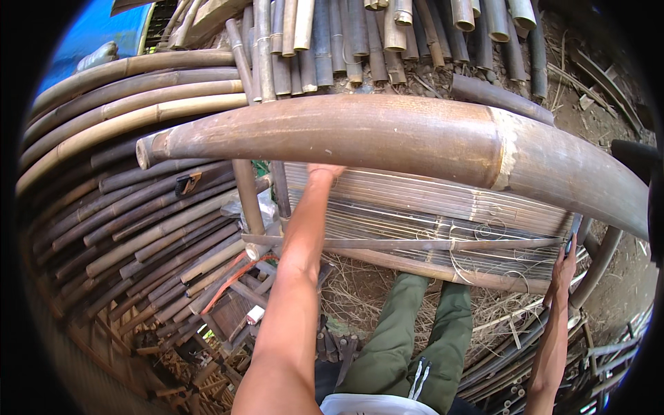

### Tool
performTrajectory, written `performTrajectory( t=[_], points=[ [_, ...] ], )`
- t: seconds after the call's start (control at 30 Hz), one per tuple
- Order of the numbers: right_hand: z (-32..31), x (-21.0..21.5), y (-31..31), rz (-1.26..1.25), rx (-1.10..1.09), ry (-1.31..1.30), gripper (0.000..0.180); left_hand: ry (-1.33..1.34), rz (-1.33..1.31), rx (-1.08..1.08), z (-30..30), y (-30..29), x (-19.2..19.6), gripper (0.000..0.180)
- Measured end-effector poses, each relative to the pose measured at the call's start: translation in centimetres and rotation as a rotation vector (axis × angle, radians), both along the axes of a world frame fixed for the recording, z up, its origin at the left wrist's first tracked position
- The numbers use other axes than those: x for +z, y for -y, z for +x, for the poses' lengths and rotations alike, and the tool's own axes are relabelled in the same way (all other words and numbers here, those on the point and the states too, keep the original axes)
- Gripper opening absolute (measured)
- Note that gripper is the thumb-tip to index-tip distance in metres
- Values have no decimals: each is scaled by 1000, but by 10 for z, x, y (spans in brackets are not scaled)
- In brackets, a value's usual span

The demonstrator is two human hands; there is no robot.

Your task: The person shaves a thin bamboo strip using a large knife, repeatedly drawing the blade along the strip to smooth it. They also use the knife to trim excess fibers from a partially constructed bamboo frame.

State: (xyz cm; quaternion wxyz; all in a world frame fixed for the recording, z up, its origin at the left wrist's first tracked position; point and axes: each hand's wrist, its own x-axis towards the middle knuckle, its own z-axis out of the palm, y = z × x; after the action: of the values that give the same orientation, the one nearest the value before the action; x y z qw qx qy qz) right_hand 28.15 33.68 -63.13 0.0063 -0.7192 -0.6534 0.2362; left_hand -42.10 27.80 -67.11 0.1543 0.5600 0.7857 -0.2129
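Two hands (325, 171) under one bamboo pole (387, 138)

Bare dirt ground (609, 283), strewn with dry straw (360, 287). Stacked bamboo poles (138, 228) lie on it at left, more poles (387, 34) at top. A woven bamboo panel (429, 207) on a pole frame rests over the straw.

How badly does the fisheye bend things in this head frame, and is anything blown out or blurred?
Head view: the thick bamboo pole bows strongly and black vignette fills the corners; daylight is even, with mild glare on the pale node ring; the left hand is half hidden under the pole; the right hand is sharp.
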Motion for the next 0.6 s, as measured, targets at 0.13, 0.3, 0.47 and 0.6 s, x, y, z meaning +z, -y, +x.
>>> performTrajectory(
  t=[0.13, 0.3, 0.47, 0.6],
  points=[
    [-6, 4, -4, -83, -57, -32, 60, -37, 39, 76, -63, 28, -1, 56],
    [-5, -6, 1, -105, -116, -20, 60, -44, 86, 156, -83, 27, 0, 56],
    [-21, -10, -5, -172, -109, 106, 58, 46, 108, 145, -39, 32, -2, 56],
    [-7, -1, -8, -98, -30, 57, 57, 109, 124, 102, 3, 15, -11, 56]
  ],
)
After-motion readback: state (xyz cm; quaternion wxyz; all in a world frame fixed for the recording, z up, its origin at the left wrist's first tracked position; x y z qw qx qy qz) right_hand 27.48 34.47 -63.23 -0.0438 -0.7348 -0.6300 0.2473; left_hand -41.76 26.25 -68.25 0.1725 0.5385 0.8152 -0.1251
